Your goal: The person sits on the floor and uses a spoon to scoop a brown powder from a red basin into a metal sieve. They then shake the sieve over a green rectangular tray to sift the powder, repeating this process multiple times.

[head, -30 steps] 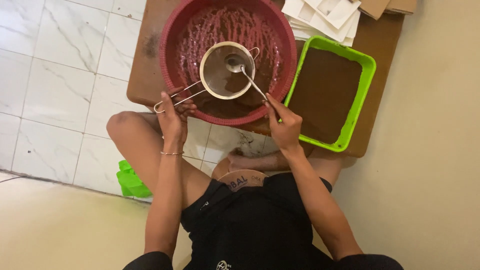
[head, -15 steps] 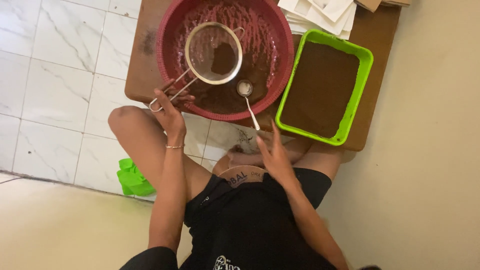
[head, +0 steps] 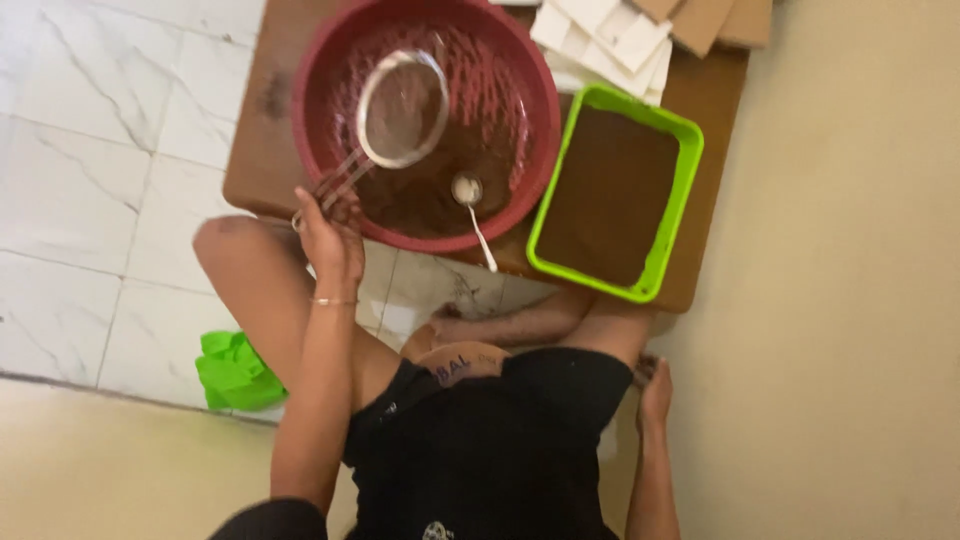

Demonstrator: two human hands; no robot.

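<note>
You are sitting on the floor of a home: white marble-look floor tiles (head: 90, 150), a plain cream wall (head: 850, 300), a low wooden board (head: 715, 90) carrying a red plastic basin (head: 530, 80), a green plastic tray (head: 680, 200) and stacked white boxes (head: 610, 40).

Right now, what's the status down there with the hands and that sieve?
Left hand grips round wire-mesh sieve over red plastic basin. Right hand down by the floor, holding nothing. Metal spoon rests in basin.

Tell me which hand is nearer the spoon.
Left. The left hand holds the sieve handle at the red basin's rim, beside the spoon. The right hand rests on the floor by the person's hip, far from it.
</note>
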